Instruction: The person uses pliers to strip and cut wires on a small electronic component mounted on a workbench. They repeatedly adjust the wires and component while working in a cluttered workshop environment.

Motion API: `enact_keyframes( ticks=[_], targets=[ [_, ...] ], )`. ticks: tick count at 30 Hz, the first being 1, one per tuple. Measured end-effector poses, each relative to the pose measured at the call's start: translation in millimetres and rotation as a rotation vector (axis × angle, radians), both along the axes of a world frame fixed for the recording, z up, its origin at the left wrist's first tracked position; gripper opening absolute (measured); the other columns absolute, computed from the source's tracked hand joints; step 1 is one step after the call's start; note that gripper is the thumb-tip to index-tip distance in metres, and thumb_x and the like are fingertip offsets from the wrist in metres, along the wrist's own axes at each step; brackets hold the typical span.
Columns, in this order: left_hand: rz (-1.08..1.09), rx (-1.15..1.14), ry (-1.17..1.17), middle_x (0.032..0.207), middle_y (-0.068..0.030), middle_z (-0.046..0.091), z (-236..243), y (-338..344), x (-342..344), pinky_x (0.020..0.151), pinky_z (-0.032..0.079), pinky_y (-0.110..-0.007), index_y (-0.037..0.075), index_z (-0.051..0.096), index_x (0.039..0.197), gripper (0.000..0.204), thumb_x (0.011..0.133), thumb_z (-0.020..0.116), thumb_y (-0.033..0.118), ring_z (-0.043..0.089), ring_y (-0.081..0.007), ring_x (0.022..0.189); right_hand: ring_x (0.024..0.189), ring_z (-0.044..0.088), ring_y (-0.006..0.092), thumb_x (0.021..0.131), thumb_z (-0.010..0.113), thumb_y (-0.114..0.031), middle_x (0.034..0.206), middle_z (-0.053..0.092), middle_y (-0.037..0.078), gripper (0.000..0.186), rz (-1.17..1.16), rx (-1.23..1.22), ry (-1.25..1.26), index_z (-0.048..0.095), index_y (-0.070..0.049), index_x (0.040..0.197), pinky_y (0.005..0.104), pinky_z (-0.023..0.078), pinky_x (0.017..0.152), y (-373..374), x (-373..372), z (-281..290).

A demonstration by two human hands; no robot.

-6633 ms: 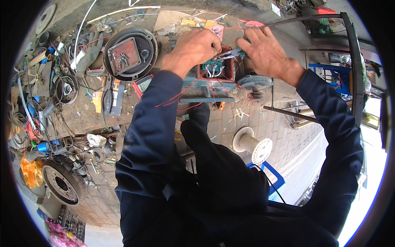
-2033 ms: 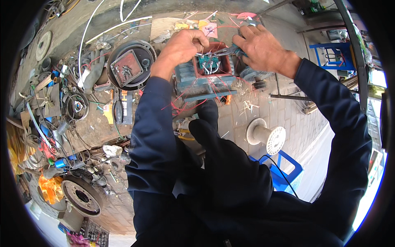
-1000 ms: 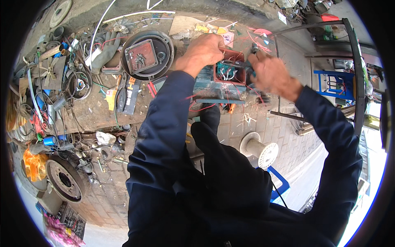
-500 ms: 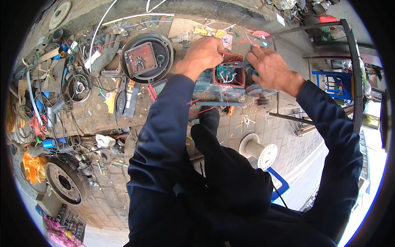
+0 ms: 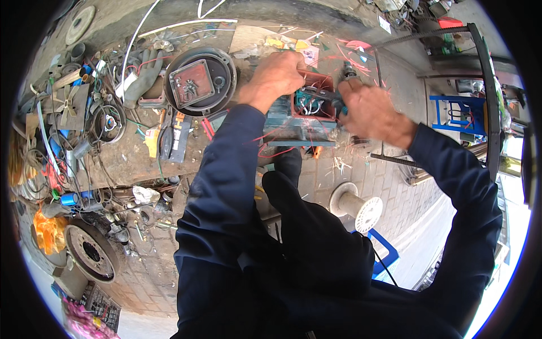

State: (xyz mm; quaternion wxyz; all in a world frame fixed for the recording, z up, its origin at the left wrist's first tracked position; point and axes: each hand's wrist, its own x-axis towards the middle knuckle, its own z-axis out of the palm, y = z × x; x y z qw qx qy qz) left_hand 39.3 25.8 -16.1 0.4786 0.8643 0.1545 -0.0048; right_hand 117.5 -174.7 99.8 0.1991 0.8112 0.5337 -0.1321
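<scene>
My left hand (image 5: 275,78) is closed at the upper left of a red terminal box (image 5: 318,77) on a teal metal housing (image 5: 302,135); its fingertips and what they pinch are hidden. Inside the box is a teal terminal block with looped connectors (image 5: 307,100). My right hand (image 5: 370,110), blurred, grips teal-handled pliers (image 5: 340,103) at the box's right side, their jaws pointing left across its upper part. Loose red wires (image 5: 309,120) trail over the box and housing.
Left of the box, a round black cover (image 5: 224,62) holds a square plate with small parts, beside pliers (image 5: 165,141) and cluttered parts. A black steel frame (image 5: 477,51) and blue stool (image 5: 457,113) are on the right. Below lie a spool (image 5: 368,213) and rusty wheel (image 5: 90,251).
My right hand has shifted down from where it was half a second ago and is blurred by movement, still with the pliers. My left hand has barely moved.
</scene>
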Motion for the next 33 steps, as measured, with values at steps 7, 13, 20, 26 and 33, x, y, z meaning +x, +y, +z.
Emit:
enact_keyframes(
  ticks=[7,13,20,26,33],
  targets=[
    [0.008,0.013,-0.046,0.103,-0.0173,0.078,-0.9,-0.3,-2.3,0.091,0.057,-0.047,0.012,0.079,0.102,0.026,0.078,0.069,0.011,0.074,-0.0384,0.103,0.099,0.071,0.0392,0.075,0.08,-0.019,0.106,0.066,0.02,0.048,0.195,0.092,-0.014,0.064,0.001,0.115,0.0471,0.06,0.084,-0.4,15.3,4.5],
    [-0.047,-0.023,0.003,0.109,-0.0183,0.077,0.7,1.8,-0.1,0.092,0.057,-0.045,0.009,0.075,0.108,0.032,0.08,0.081,0.021,0.074,-0.0362,0.105,0.103,0.067,0.0374,0.072,0.084,-0.018,0.109,0.063,0.018,0.049,0.501,0.179,0.01,0.063,-0.002,0.113,0.0464,0.054,0.088,9.7,65.0,-4.1],
    [-0.009,-0.008,-0.018,0.104,-0.0176,0.079,0.2,-1.1,-1.4,0.092,0.058,-0.047,0.013,0.079,0.102,0.025,0.079,0.069,0.013,0.074,-0.0386,0.104,0.108,0.065,0.0339,0.072,0.088,-0.021,0.113,0.062,0.015,0.05,0.608,0.249,-0.024,0.064,-0.006,0.112,0.0438,0.051,0.089,17.6,76.0,-10.1],
    [-0.015,0.019,-0.03,0.104,-0.017,0.077,-3.6,-0.9,1.1,0.087,0.057,-0.044,0.007,0.076,0.103,0.027,0.08,0.08,0.02,0.074,-0.0351,0.099,0.114,0.062,0.0291,0.072,0.09,-0.023,0.117,0.061,0.011,0.05,0.692,0.202,-0.156,0.065,-0.011,0.114,0.0413,0.046,0.094,29.6,78.8,-7.5],
    [-0.005,0.0,-0.03,0.105,-0.0184,0.078,-1.1,-3.0,-0.1,0.09,0.058,-0.048,0.01,0.079,0.1,0.022,0.081,0.07,0.015,0.074,-0.0402,0.102,0.122,0.059,0.0286,0.071,0.09,-0.022,0.127,0.061,0.01,0.058,0.715,0.194,-0.155,0.067,-0.015,0.123,0.0423,0.044,0.098,34.0,82.1,-8.6]
  ],
)
